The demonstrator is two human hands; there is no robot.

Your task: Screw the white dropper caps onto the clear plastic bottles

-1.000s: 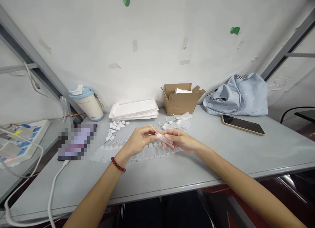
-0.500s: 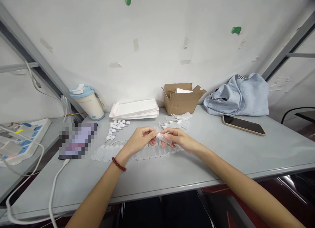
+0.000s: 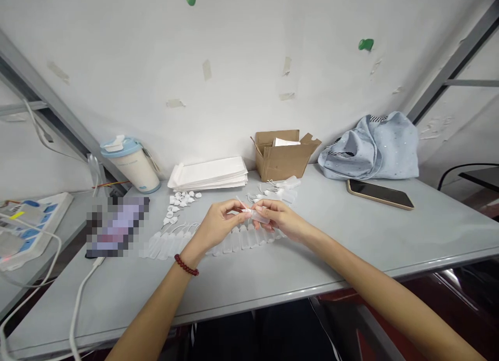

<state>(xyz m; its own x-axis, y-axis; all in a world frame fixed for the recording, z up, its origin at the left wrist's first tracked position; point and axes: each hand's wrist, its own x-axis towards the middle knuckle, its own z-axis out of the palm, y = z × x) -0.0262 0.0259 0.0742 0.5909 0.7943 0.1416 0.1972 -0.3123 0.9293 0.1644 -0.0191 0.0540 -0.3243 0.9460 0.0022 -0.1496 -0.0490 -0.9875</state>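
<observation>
Over the middle of the table, my right hand (image 3: 284, 218) is closed around a small translucent squeeze bottle (image 3: 260, 216), which lies tilted in its fingers. My left hand (image 3: 217, 223) pinches the white cap (image 3: 246, 210) at the bottle's neck end; its fingers partly hide it. A thin pale tip sticks up by the left fingers. Beneath both hands runs a row of similar bottles (image 3: 235, 240), several with thin curved tubes. Loose white caps (image 3: 182, 198) with fine tips are clustered behind the left forearm. More bottles (image 3: 289, 195) lie beyond my right hand.
Along the wall stand a tumbler (image 3: 134, 166), a stack of white envelopes (image 3: 208, 173), an open cardboard box (image 3: 284, 163) and a blue cloth bag (image 3: 374, 150). A phone (image 3: 380, 194) lies at right, a blurred device (image 3: 120, 226) with a cable at left, near a power strip (image 3: 35, 231).
My left fingers have shifted their pinch at the cap, and a thin tip now shows above them. The bottle stays in my right hand. The whole view has shifted slightly.
</observation>
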